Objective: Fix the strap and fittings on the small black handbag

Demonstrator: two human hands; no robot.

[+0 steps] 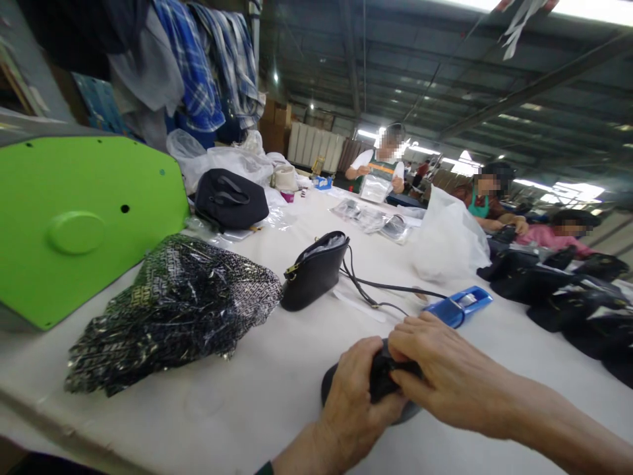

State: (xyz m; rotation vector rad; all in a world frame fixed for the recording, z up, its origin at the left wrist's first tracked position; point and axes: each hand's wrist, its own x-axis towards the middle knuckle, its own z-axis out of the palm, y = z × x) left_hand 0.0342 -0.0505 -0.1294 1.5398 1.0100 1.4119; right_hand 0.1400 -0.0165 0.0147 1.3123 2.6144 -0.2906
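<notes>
A dark, rounded item that looks like a small black bag (328,384) lies on the white table, mostly covered by both hands. My left hand (352,399) is wrapped round its near left side. Over its top right, my right hand (440,373) closes with thumb and fingers gripping the black material. Just beyond them stands a black handbag (316,274), upright, with its top open and pale stuffing inside. Its thin strap (395,286) runs right to a blue plastic holder (462,307) and loops over it.
Crumpled black patterned plastic wrap (182,310) lies at left, before a big green panel (99,218). Behind the wrap is a dark zipped pouch (230,198). A white plastic bag (448,237) and several black bags (558,290) line the right. Co-workers stand or sit farther back.
</notes>
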